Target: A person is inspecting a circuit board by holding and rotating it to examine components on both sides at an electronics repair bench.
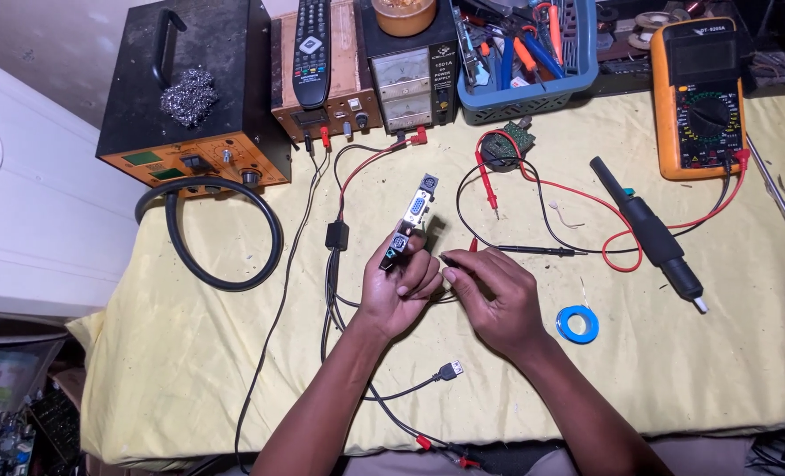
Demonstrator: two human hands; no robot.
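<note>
My left hand [397, 286] holds a small circuit card with a metal bracket [413, 218], its blue and round connectors facing up, tilted toward the back right. My right hand [495, 300] sits beside it, fingertips pinched near the card's lower edge and touching the left fingers; whether it grips a thin black lead I cannot tell. A black probe [538, 252] and a red probe [488, 187] lie on the yellow cloth [190, 353] just beyond my right hand.
An orange multimeter [699, 97] is at the back right, a black hot-air handpiece [646, 231] beside it. A blue tape roll [578, 324], a blue tool basket [527, 92], a power supply [410, 84], a remote [311, 48] and a black-and-orange rework station [190, 88] with its looped hose [225, 231] surround the middle. Cables trail to the front edge.
</note>
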